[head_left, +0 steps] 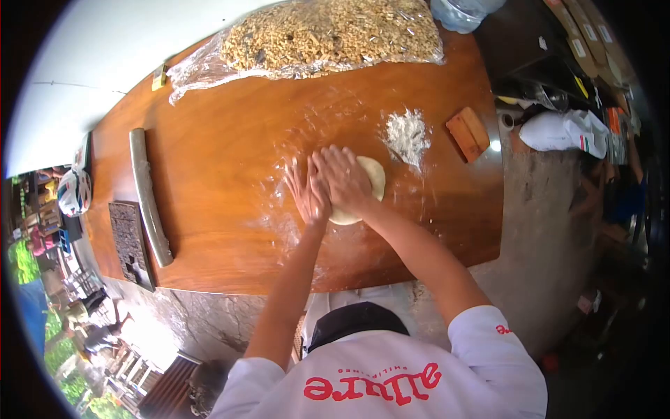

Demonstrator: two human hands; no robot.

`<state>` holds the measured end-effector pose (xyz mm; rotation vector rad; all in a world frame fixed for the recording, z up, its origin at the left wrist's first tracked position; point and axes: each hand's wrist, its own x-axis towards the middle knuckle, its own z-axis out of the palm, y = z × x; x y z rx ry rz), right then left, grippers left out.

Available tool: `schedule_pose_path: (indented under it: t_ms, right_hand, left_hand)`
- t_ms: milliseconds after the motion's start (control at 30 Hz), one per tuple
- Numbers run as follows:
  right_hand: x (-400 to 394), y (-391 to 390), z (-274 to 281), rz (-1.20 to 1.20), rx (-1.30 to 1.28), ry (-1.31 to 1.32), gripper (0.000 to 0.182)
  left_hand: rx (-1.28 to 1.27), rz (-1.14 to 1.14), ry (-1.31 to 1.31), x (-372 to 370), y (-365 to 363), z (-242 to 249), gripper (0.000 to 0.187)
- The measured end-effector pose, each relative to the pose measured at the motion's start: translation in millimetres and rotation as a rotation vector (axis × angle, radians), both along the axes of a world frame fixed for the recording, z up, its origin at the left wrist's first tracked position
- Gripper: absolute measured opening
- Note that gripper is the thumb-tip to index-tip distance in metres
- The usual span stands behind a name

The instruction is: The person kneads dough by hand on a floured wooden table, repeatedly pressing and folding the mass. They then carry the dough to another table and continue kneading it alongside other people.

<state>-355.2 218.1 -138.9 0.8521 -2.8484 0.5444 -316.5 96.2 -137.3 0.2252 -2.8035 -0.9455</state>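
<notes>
Two hands lie flat over a soft, pale, rounded piece of dough [375, 180]: the right hand [342, 180] on top, the left hand [307, 192] at its left side, fingers stretched straight, gripping nothing. Powdery flour [407, 137] sits loosely heaped to the right, near a wooden block [467, 134]. Smooth wood stretches from the dough to a long grey tube [149, 199] near the left edge. The glossy brown table [216, 167] stands above a worn grey floor [534, 209].
</notes>
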Motion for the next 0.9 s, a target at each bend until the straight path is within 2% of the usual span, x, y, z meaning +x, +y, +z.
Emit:
schedule_pose_path:
  t_ms: [67, 133, 167, 233, 300, 367, 400, 433, 467, 500, 567, 633, 700, 767, 800, 867, 900]
  right_hand:
    - [41.2, 1.6, 11.1, 0.074, 0.038, 0.05, 0.057]
    - [73.5, 13.1, 32.8, 0.151, -0.047, -0.109, 0.051]
    - [78.0, 22.0, 34.8, 0.157, -0.04, -0.095, 0.051]
    - [87.2, 45.4, 39.6, 0.31, -0.279, -0.266, 0.036]
    - [99.9, 67.8, 47.5, 0.074, -0.521, -0.251, 0.027]
    - [111.7, 93.0, 43.3, -0.34, -0.478, -0.041, 0.025]
    - [113.2, 93.1, 30.1, -0.325, -0.47, -0.034, 0.025]
    - [116.4, 93.4, 10.4, -0.428, -0.087, 0.048, 0.023]
    - [119.0, 91.5, 11.3, -0.53, 0.299, 0.13, 0.02]
    - [119.1, 79.7, 7.6, -0.537, 0.304, 0.139, 0.02]
    - [108.6, 10.4, 27.5, -1.166, -0.128, -0.223, 0.016]
    - [119.6, -26.8, 66.2, -0.835, -0.228, -0.092, 0.016]
    - [142.7, -41.3, 70.1, -0.5, -0.305, -0.161, 0.024]
    - [172.6, -39.7, 82.7, -0.162, -0.378, 0.005, 0.031]
    - [182.2, -30.3, 82.4, -0.176, -0.372, 0.013, 0.031]
    - [193.0, 8.9, 79.8, 0.083, -0.409, -0.251, 0.036]
    - [180.9, 37.0, 89.5, -0.016, -0.487, -0.465, 0.032]
  left_hand:
    - [0.017, -0.024, -0.002, 51.2, -1.3, 9.4, 0.064]
    - [0.008, -0.082, -0.101, 95.4, -2.7, 7.0, 0.061]
    - [0.013, -0.076, -0.086, 111.2, 1.5, 11.5, 0.061]
    - [0.092, -0.15, -0.117, 137.7, 11.0, 18.3, 0.057]
    - [0.176, -0.177, -0.124, 157.6, 9.2, 25.5, 0.055]
    - [0.258, -0.196, -0.137, 176.9, 3.1, 33.2, 0.053]
    - [0.325, -0.151, -0.147, 184.2, -2.9, 38.1, 0.052]
    - [0.39, -0.114, -0.162, 191.7, -9.7, 41.5, 0.05]
    - [0.339, -0.107, -0.127, 197.2, -15.4, 37.9, 0.047]
    - [0.346, -0.114, -0.119, 201.2, -20.0, 34.4, 0.047]
    - [0.39, -0.124, -0.159, 198.2, -28.4, 34.1, 0.047]
    - [0.412, -0.103, -0.137, 188.4, -32.1, 47.4, 0.047]
    - [0.438, -0.095, -0.116, 181.4, -30.9, 57.5, 0.047]
    - [0.474, -0.027, -0.016, 170.8, -28.3, 60.7, 0.046]
    - [0.425, -0.081, 0.024, 168.2, -29.6, 57.2, 0.049]
    - [0.374, -0.189, -0.042, 165.2, -26.1, 55.6, 0.051]
    - [0.314, -0.274, -0.104, 162.7, -20.5, 55.2, 0.053]
